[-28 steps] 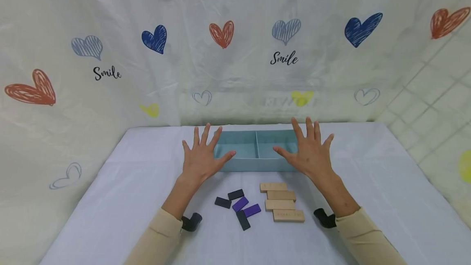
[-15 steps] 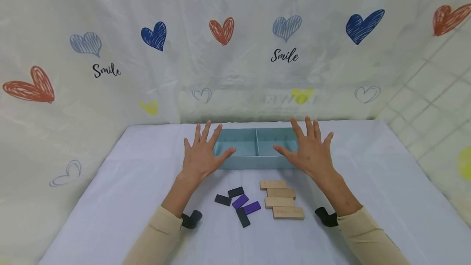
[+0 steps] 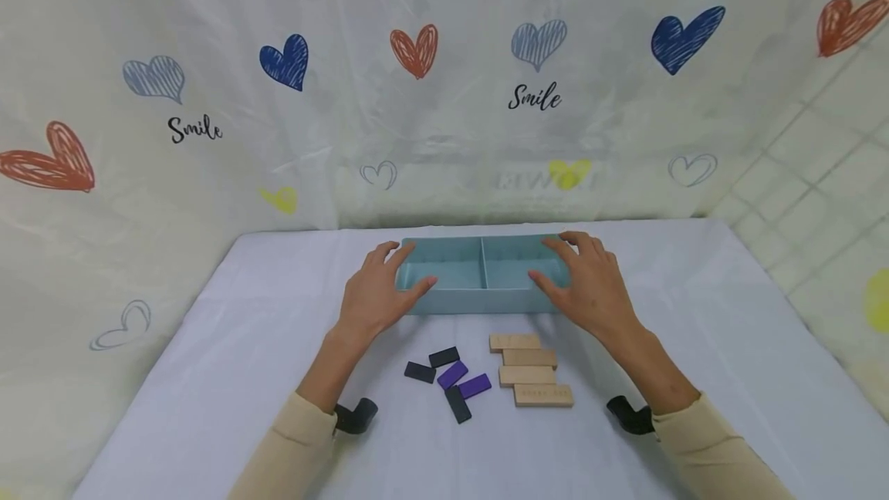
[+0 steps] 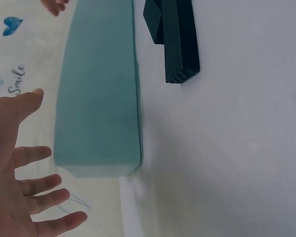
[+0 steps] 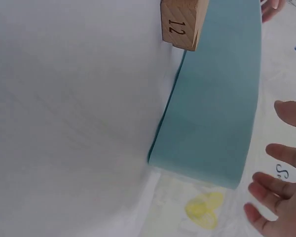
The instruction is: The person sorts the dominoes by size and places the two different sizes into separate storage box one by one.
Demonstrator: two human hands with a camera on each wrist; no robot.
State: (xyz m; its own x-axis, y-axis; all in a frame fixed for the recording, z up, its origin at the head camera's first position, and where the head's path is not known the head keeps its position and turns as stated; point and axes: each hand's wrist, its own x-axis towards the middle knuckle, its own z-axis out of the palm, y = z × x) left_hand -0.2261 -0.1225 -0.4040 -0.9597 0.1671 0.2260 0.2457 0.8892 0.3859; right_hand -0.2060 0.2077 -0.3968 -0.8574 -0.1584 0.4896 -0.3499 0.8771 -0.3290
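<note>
A teal two-compartment tray point(image 3: 486, 301) stands near the table's back edge. My left hand point(image 3: 373, 293) is over its left end, fingers spread and slightly bent, holding nothing. Over the right end is my right hand point(image 3: 592, 284), its fingers bent a little and apart, also holding nothing. Both wrist views show gaps between the fingers and the tray wall point(image 4: 98, 98). In front of the tray lie several dark blocks point(image 3: 458, 404), purple blocks point(image 3: 475, 386) among them, and several wooden blocks point(image 3: 543, 395). One wooden block point(image 5: 180, 24) shows the number 12 in the right wrist view.
A white cloth covers the table point(image 3: 229, 376). Behind it hangs a pale curtain point(image 3: 444, 130) printed with hearts and words. A black wrist mount point(image 3: 357, 417) is on the left forearm and another mount point(image 3: 630, 415) on the right.
Both hands have lowered toward the tray ends and their fingers have bent from a straighter spread. The blocks keep their arrangement; the head view has shifted slightly.
</note>
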